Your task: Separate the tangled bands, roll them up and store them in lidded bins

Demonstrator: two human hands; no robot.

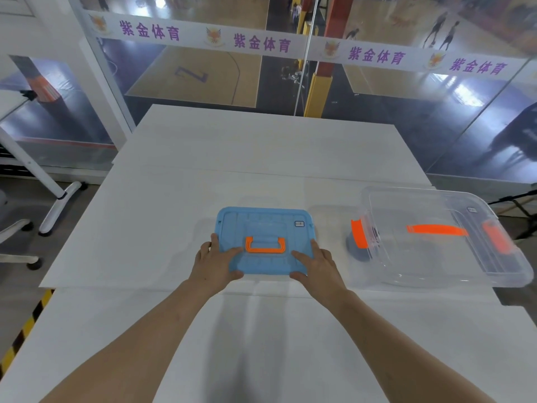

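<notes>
Head view
- Blue lid (263,225): I see it from above, flat and level near the middle of the white bench (174,228); what sits under it is hidden from me.
- Orange handle (265,246): folded flat on the blue lid's centre, between my two hands.
- Left hand (213,263): on the blue lid's near-left corner, fingers (215,238) spread, some along the left edge, one laid across the top, thumb at the near edge.
- Right hand (315,264): on the blue lid's near-right corner, fingers spread and fairly straight, pressing the top, thumb at the near edge.
- Clear bin (436,257): right of the blue lid and apart from it, with orange latches at both ends and an orange strap handle on top.
- Dark grey shape (355,251): inside the clear bin's end nearest the blue lid, below the latch; I cannot tell whether it is a band.
- Glass wall (203,82): beyond the blue lid, past the bench's far edge, with a white banner (261,43) in purple characters.
</notes>
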